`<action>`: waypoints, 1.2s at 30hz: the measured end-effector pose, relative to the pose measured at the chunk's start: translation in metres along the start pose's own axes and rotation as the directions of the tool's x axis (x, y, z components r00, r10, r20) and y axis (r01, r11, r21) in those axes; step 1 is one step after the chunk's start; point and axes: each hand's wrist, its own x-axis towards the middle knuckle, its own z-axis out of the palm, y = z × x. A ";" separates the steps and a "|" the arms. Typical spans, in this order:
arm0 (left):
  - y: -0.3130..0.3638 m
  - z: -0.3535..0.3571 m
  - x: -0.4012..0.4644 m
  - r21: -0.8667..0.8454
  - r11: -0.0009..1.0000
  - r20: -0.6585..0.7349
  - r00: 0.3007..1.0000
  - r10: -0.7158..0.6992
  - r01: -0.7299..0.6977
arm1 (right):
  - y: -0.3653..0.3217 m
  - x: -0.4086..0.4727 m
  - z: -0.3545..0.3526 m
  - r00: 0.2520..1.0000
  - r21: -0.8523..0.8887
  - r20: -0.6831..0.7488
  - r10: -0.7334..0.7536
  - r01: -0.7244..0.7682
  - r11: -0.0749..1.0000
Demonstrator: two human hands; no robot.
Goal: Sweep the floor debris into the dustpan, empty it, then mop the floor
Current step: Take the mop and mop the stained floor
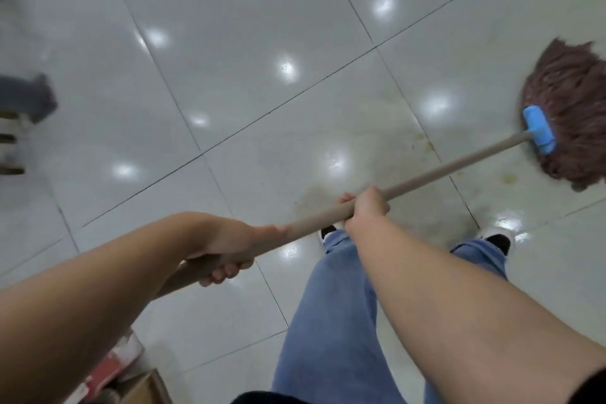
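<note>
At the bottom of the view, blue jeans [331, 321] cover the person's legs, and two dark shoes with white edges [496, 239] stand on the pale tiled floor [229, 92]. Just above them, both bare forearms reach forward to a long tan mop handle [442, 170] that runs diagonally from lower left to upper right. The left hand [226, 246] grips the handle near its lower end, fingers [223, 274] curled underneath and clamped on the wood. The right hand [369, 205] holds the handle a little farther up, fingers wrapped over it and closed tight around it. Beyond the hands the handle meets a blue clamp [539, 129], and the reddish-brown mop head [570, 108] lies spread on the floor at the right edge, blurred. The tiles around it look wet and streaked, with some yellowish stains near the grout lines. At the lower left corner sit a cardboard box [147, 387] and something red and white [111, 364]. Farther off at the left edge a dark blurred object [29, 98] shows, too smeared to identify.
</note>
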 end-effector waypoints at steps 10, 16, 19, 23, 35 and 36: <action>-0.061 -0.005 0.004 0.034 0.997 -0.177 0.983 -0.057 0.064 | 0.057 -0.014 0.025 0.994 -0.049 0.034 0.107 -0.105 0.993; -0.024 0.026 0.001 0.035 0.997 -0.192 0.979 -0.066 0.074 | 0.030 -0.006 -0.008 0.994 0.009 0.057 0.096 -0.097 0.995; 0.029 0.042 -0.003 0.036 0.998 -0.221 0.975 -0.032 0.041 | -0.017 0.011 -0.033 0.997 0.043 0.048 0.057 -0.059 0.997; 0.133 0.074 0.005 0.050 0.997 -0.258 0.963 0.076 -0.066 | -0.107 0.056 -0.085 0.997 0.075 0.008 -0.073 0.072 0.995; 0.328 0.163 0.029 -0.159 0.925 -0.111 0.937 0.332 -0.346 | -0.279 0.128 -0.206 0.932 -0.047 -0.205 -0.298 0.295 0.954; 0.319 0.159 0.033 -0.163 0.923 -0.117 0.936 0.332 -0.348 | -0.270 0.128 -0.200 0.935 -0.023 -0.208 -0.288 0.290 0.957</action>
